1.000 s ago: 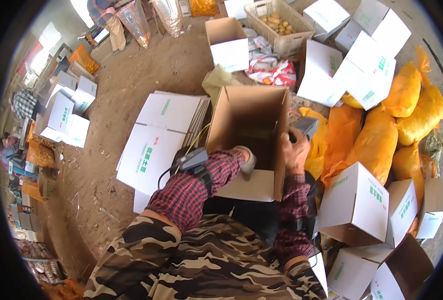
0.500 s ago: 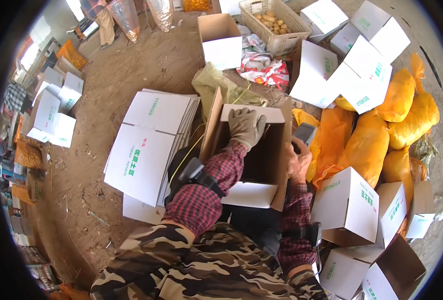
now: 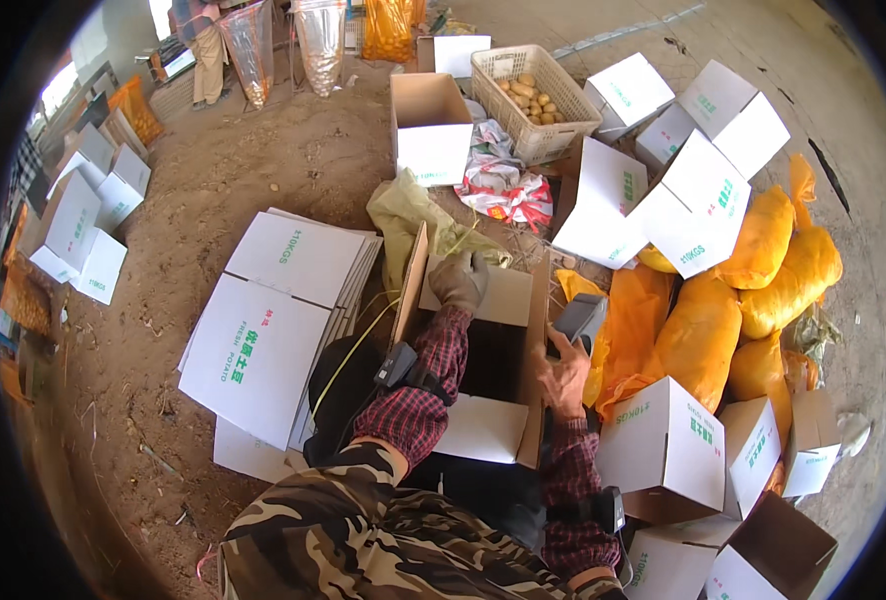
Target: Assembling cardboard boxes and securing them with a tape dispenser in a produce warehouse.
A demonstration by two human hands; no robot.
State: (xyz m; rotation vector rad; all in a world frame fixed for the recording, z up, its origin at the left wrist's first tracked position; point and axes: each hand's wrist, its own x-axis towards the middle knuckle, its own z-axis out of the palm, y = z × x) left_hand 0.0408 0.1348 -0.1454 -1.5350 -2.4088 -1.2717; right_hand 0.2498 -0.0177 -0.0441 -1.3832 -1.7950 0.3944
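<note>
My left grip (image 3: 460, 282) has room between the two flaps (image 3: 478, 430) of the box (image 3: 533, 430); flattened boxes (image 3: 273, 320) block my left; yellow sacks (image 3: 703, 335) and white boxes (image 3: 663, 450) crowd my right; beyond the stack, dirt floor (image 3: 133, 400) gives passage.

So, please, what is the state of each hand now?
Left hand: fingers look curled over the box's far flap; cannot tell if gripping.
Right hand: open, fingers loosely spread beside the box's right side; contact unclear.
</note>
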